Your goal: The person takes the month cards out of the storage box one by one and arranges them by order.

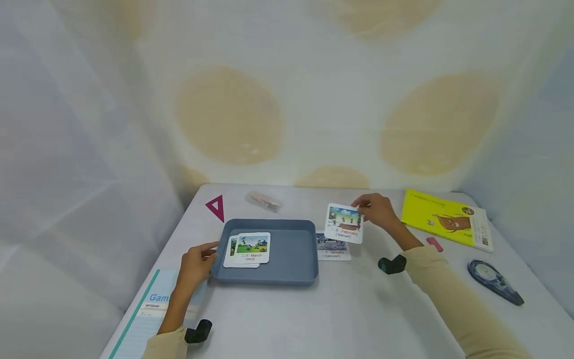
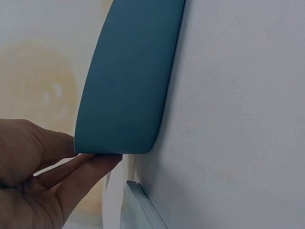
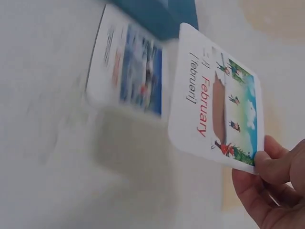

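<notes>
A February card (image 1: 344, 223) is pinched at its top edge by the right hand (image 1: 377, 209) and held tilted above the tabletop (image 1: 341, 314), just right of the blue tray (image 1: 291, 249). A January card (image 1: 333, 248) lies beneath it. The tray's left wall is touched by the relaxed fingers of the left hand (image 1: 196, 264). A March card (image 1: 252, 248) is seen inside the tray.

A makeshift study corner: a white cloth-covered table (image 1: 358, 319) holds a yellow picture book (image 1: 444, 217), notebook (image 1: 148, 314) and month flashcards (image 1: 252, 248), backed by draped sheeting.
</notes>
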